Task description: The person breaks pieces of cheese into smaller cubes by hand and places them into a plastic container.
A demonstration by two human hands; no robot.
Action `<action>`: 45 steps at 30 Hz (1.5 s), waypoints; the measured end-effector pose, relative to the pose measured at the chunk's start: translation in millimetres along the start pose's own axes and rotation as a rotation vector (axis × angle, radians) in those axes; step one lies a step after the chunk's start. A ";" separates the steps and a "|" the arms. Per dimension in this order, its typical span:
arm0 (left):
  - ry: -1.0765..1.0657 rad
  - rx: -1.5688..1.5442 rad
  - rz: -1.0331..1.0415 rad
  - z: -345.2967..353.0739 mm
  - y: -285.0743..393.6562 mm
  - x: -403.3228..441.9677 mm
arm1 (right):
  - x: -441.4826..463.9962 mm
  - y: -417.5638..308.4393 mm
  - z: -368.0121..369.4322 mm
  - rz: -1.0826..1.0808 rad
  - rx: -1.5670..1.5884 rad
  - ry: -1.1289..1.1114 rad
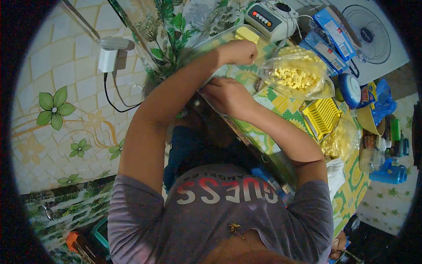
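My left hand (241, 52) is closed in a fist over a clear tray (206, 47), just below a yellow block (247, 34). Lower down, my right hand (229, 96) rests with curled fingers by the table's near edge. What either hand holds, if anything, is hidden. To the right of the hands, an open clear bag (299, 78) is full of small yellow cut pieces. Farther right lie a yellow slatted rack (321, 117) and a second plastic bag (342, 137) with yellow contents.
A white device with buttons (269, 21) stands at the table's back, beside blue boxes (332, 37) and a fan (367, 34). A bowl (349, 90), bottles (371, 159) and a white cloth (335, 175) are at the right. A charger (108, 60) hangs at the left wall.
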State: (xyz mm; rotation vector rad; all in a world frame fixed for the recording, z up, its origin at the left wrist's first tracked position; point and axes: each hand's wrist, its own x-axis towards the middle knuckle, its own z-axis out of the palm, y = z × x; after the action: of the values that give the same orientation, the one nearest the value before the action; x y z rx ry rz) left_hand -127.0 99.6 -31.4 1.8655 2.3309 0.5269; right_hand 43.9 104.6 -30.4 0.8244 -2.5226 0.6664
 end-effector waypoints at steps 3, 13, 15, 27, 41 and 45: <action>0.013 -0.002 -0.016 -6.5 6.2 -1.9 | 0.6 -1.1 -1.3 -0.001 0.000 -0.005; 0.178 -0.309 0.230 -42.0 63.9 20.7 | -1.4 1.5 3.2 0.004 0.002 0.007; 0.185 -0.284 0.257 -36.1 70.7 31.6 | -3.6 1.4 3.4 0.046 -0.023 -0.010; 0.102 -0.224 0.142 -47.2 91.6 21.4 | -2.5 3.9 1.8 0.115 0.034 -0.059; 0.767 -0.982 -0.326 -65.2 88.9 -149.5 | 25.8 4.3 -73.9 0.554 1.044 0.364; 0.751 -1.122 -0.209 -53.3 99.0 -152.0 | 25.3 -3.7 -77.1 0.542 1.044 0.342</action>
State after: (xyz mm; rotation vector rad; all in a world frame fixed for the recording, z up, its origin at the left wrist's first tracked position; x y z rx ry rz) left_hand -15.1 -39.1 31.8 0.9213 1.7150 2.1742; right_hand 44.6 133.3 45.6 0.2131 -1.9601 2.1711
